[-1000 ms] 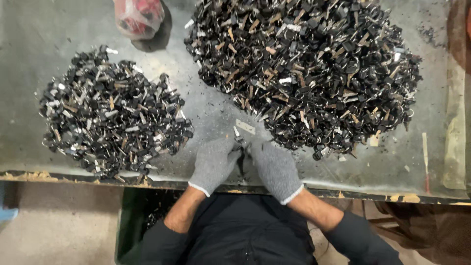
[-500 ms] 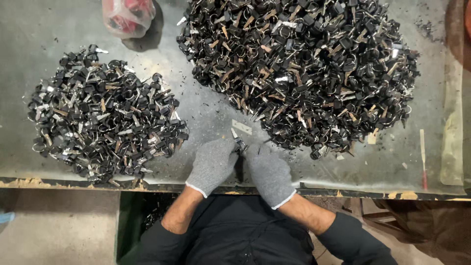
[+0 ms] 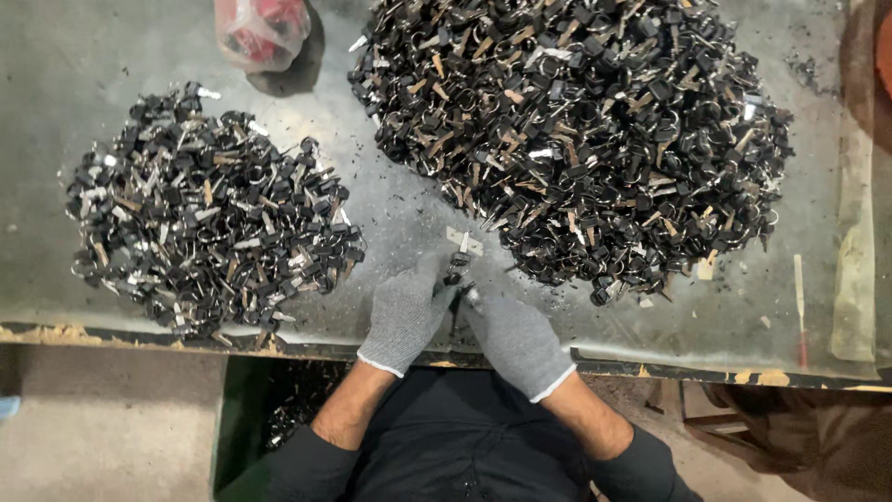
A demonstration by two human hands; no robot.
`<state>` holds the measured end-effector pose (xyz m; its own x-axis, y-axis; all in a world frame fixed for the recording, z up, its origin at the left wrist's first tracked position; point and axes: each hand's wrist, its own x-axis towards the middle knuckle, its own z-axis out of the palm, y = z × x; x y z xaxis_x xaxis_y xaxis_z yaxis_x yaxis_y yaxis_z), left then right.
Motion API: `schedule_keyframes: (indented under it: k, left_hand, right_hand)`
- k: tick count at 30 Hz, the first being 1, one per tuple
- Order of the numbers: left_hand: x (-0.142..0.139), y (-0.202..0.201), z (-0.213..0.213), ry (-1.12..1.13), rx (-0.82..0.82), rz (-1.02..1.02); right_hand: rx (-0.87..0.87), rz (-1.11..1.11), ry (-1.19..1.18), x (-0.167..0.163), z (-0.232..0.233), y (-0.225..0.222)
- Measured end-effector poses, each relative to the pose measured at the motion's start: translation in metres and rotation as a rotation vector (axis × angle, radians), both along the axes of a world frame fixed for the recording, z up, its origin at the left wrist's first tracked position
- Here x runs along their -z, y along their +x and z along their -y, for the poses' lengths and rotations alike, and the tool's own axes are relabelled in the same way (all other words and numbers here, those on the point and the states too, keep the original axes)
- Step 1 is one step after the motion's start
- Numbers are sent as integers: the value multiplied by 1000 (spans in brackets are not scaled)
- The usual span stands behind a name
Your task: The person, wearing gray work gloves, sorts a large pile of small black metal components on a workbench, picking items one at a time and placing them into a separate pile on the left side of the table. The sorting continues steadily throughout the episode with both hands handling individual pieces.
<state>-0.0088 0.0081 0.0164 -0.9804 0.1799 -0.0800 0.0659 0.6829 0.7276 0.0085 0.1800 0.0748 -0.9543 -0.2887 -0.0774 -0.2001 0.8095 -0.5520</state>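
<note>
both my hands are still together at the near edge of the table [image 3: 595,321], and since a moment ago they have hardly moved; only my view has drifted, so both heaps sit a little lower and further right in it. that tells me i am still busy with the same small piece. my left hand [image 3: 406,316] and right hand [image 3: 514,336], both in grey knit gloves, have their fingers closed narrow around one small black-and-metal part [image 3: 456,270], its metal tip poking up toward the big heap. counted: two hands, one part held, two heaps, the large heap [image 3: 576,130] just past my hands and the smaller heap [image 3: 209,232] to my left, too many pieces in each to count. one red bag [image 3: 262,30] sits at the far edge.
</note>
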Motion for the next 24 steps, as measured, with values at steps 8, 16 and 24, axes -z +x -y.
schedule_keyframes:
  k: [8,16,24]
  left_hand:
    - [19,4,1,12,161,-369]
    - [7,0,2,43,170,-444]
    - [14,4,2,-3,154,-432]
  right_hand:
    - [10,50,225,18,-1,-6]
    - [-42,406,335,-12,1,-28]
    - [-40,98,331,21,3,-12]
